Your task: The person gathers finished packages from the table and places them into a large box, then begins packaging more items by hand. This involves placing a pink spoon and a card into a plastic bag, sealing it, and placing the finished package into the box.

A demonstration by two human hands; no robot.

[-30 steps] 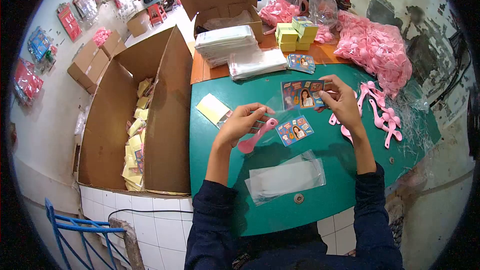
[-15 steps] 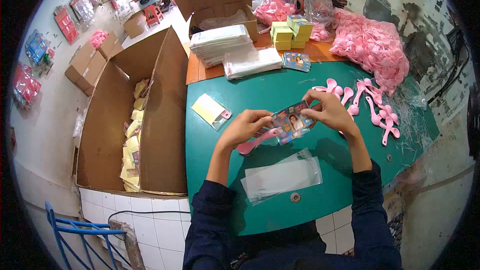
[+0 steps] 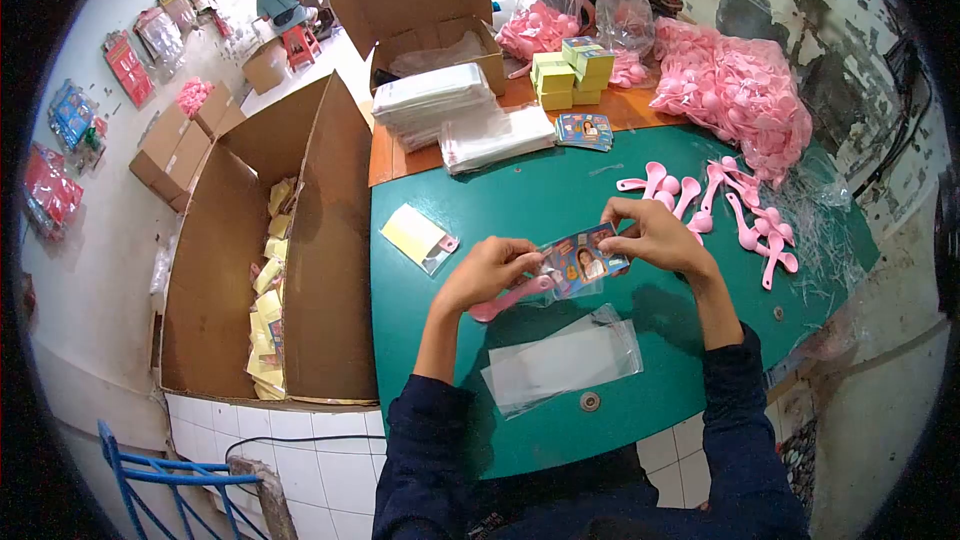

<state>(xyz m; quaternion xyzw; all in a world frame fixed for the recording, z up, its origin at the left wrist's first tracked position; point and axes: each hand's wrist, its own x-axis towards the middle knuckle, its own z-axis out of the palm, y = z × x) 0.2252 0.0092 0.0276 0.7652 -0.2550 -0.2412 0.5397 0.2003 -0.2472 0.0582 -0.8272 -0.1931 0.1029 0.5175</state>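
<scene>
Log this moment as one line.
left hand: holds pink spoon | right hand: holds printed card | surface: green table

Small packing workshop, by all signs: heaps of pink plastic spoons [image 3: 745,90] in clear bags at upper right, stacks of clear sleeves [image 3: 435,100] and printed cards [image 3: 584,130] at top centre, open cardboard boxes [image 3: 270,250] with yellow packets on the left, bagged goods hung on the wall [image 3: 120,150] upper left.

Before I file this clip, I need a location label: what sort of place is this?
Probably a small packing workshop: a heap of pink spoons, stacked clear bags and a carton of packed yellow packets surround the green table.
</scene>
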